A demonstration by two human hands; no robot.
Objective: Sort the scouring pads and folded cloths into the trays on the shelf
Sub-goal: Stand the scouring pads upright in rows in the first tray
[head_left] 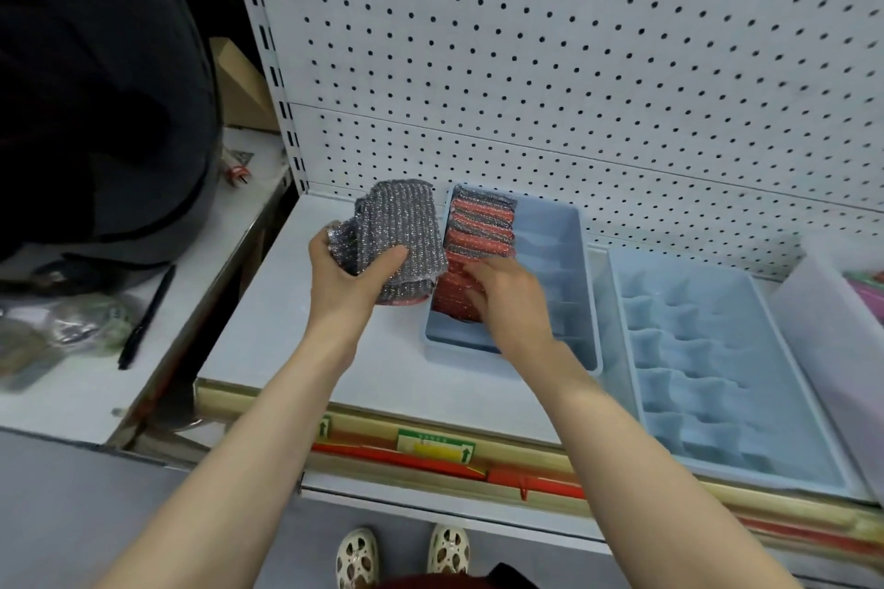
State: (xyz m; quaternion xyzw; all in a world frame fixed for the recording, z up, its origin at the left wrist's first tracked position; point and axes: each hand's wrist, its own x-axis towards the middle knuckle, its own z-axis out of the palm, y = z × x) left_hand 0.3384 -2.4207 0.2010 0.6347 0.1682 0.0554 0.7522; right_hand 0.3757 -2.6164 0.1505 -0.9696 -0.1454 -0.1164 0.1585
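Stack of grey glittering scouring pads (399, 237) held above the white shelf (268, 325), just left of the blue tray (586, 297) — gripped by the left hand (347, 275), thumb curled over the front of the stack, other fingers wrapped behind it. Under the grey pads, a red edge just visible at the bottom of the stack. Inside the blue tray, in its left column, a row of red and grey pads (480, 230) standing on edge, packed close together from the far end toward the near end. Right hand (507, 292) lying over the near part of this row, fingers bent slightly and pointing left, fingertips touching the red pads; nothing clearly pinched, hand rather relaxed than closed. Right column of this tray showing only bare dividers. Just beside it on the right, a second blue tray (784, 378) with many small compartments, and further right a clear plastic box (827, 325) at the picture edge. Behind everything, white pegboard (574, 62). On the left — a lower table with a black pen (146, 318).
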